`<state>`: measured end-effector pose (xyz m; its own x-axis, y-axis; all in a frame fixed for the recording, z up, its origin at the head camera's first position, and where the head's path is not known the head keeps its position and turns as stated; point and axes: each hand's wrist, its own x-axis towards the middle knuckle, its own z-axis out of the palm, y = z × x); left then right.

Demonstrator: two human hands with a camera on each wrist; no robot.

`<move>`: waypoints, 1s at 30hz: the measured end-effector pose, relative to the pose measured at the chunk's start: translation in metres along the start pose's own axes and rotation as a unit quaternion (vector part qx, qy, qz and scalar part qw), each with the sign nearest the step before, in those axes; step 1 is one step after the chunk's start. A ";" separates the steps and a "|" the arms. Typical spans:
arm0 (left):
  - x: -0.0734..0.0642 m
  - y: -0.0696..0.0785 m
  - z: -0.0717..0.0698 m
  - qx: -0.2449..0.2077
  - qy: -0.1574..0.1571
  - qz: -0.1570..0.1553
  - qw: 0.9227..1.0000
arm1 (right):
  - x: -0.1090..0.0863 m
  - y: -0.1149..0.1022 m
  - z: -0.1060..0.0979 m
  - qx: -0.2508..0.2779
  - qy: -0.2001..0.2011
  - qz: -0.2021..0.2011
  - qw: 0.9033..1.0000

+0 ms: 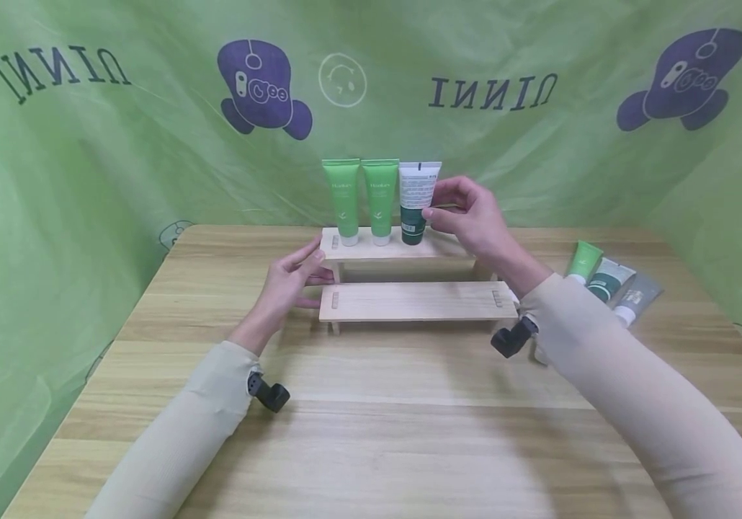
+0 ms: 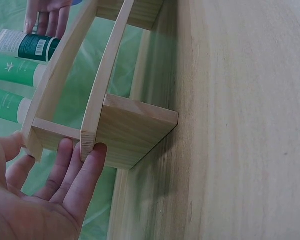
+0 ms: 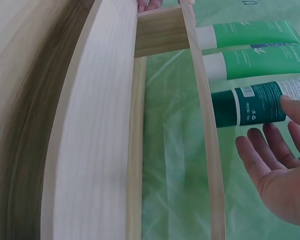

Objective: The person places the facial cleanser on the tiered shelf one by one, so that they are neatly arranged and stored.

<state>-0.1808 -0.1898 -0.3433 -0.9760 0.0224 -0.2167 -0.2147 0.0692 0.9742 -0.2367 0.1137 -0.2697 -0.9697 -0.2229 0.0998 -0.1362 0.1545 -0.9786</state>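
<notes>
Dark-green tube, white upper half, upright on rack | right hand fingers loose beside it | left hand flat against rack end

I see both of my arms covered in long, close-fitting sleeves of pale beige fabric, smooth with a few soft creases near the cuffs. The left sleeve ends at the wrist, and so does the right sleeve. My hands are bare: the left hand and the right hand wear no gloves or rings that I can make out. A small black camera block is strapped at each wrist: the left wrist camera and the right wrist camera, both matte and angular.
</notes>
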 end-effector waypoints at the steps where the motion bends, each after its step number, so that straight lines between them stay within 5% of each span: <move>1: 0.000 0.000 0.000 0.000 0.000 0.000 1.000 | -0.001 0.001 -0.002 -0.006 -0.003 0.002 1.000; 12: 0.000 0.001 0.000 0.000 -0.004 0.003 1.000 | -0.025 0.010 -0.034 0.008 -0.013 0.026 1.000; 30: 0.001 0.001 -0.001 0.002 -0.003 0.002 1.000 | -0.090 0.044 -0.105 0.074 0.029 0.069 0.994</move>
<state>-0.1816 -0.1907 -0.3428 -0.9765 0.0295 -0.2137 -0.2110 0.0737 0.9747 -0.1772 0.2420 -0.3032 -0.9879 -0.1523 -0.0307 0.0256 0.0354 -0.9990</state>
